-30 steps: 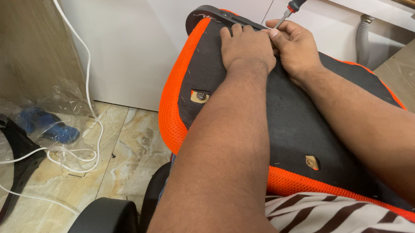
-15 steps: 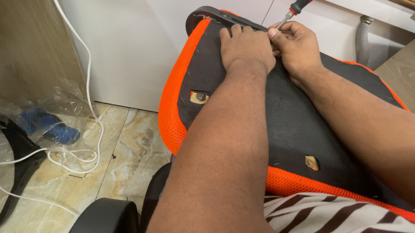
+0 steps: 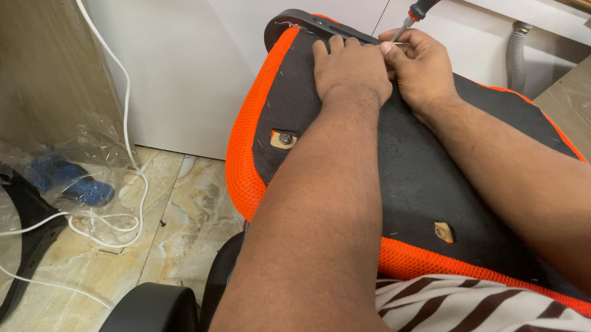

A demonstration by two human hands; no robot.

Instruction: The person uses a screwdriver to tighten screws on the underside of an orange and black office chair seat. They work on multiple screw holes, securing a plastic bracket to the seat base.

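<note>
Upturned chair seat (image 3: 417, 180), black underside with orange mesh rim, lies across the lap. Left hand (image 3: 350, 69) presses flat on its far edge, fingers together. Right hand (image 3: 425, 68) pinches the screwdriver (image 3: 425, 3) shaft there (red-black handle angled up). White cable (image 3: 128, 121) trails over the floor at left.

Both bare forearms stretched forward, left hand (image 3: 350, 69) pressed flat with fingers together, right hand (image 3: 424, 68) curled beside it, touching, fingertips pinched.
</note>
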